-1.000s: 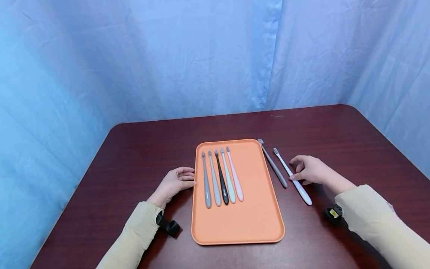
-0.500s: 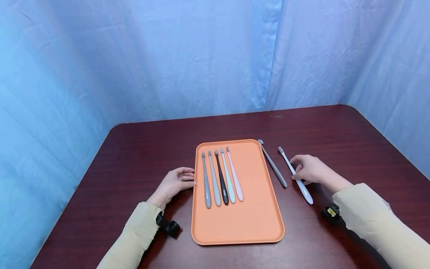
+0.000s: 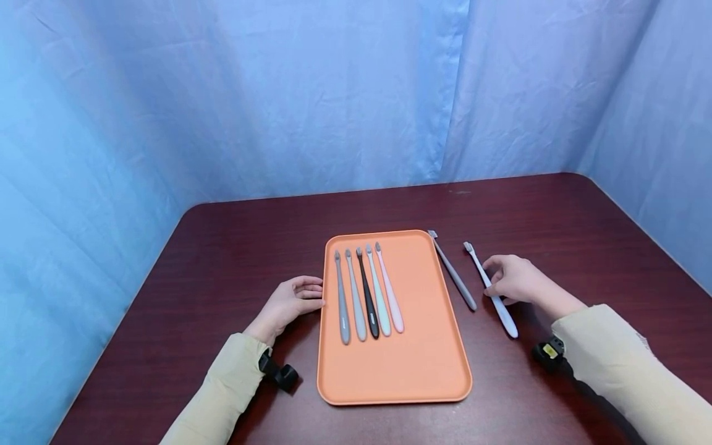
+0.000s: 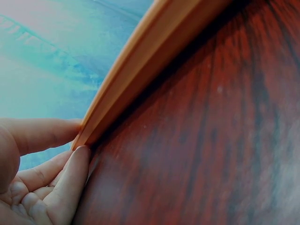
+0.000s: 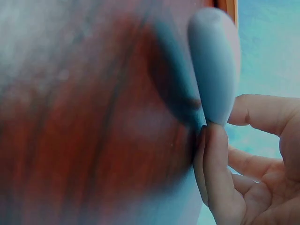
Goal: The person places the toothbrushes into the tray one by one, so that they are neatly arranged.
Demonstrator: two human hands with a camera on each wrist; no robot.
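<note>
An orange tray (image 3: 411,346) lies in the middle of the dark red table (image 3: 222,259). Several toothbrushes (image 3: 367,293) lie side by side on its left half. My left hand (image 3: 311,294) is at the tray's left edge; in the left wrist view its thumb and forefinger (image 4: 70,168) pinch the tray rim (image 4: 154,61). Right of the tray, on the table, lie a grey toothbrush (image 3: 453,275) and a white toothbrush (image 3: 503,315). My right hand (image 3: 503,281) pinches the white one at mid-handle. Its handle end (image 5: 213,65) fills the right wrist view, against a fingertip (image 5: 213,154).
Blue curtains hang close behind and on both sides of the table. A black wrist camera sits on each sleeve (image 3: 278,372) (image 3: 547,353). Bare tabletop lies beyond the tray and to the far left and right. The table's rounded corners are at the back.
The white toothbrush's head has swung to the right, away from the grey one, under my right hand. The left hand and the tray have not moved.
</note>
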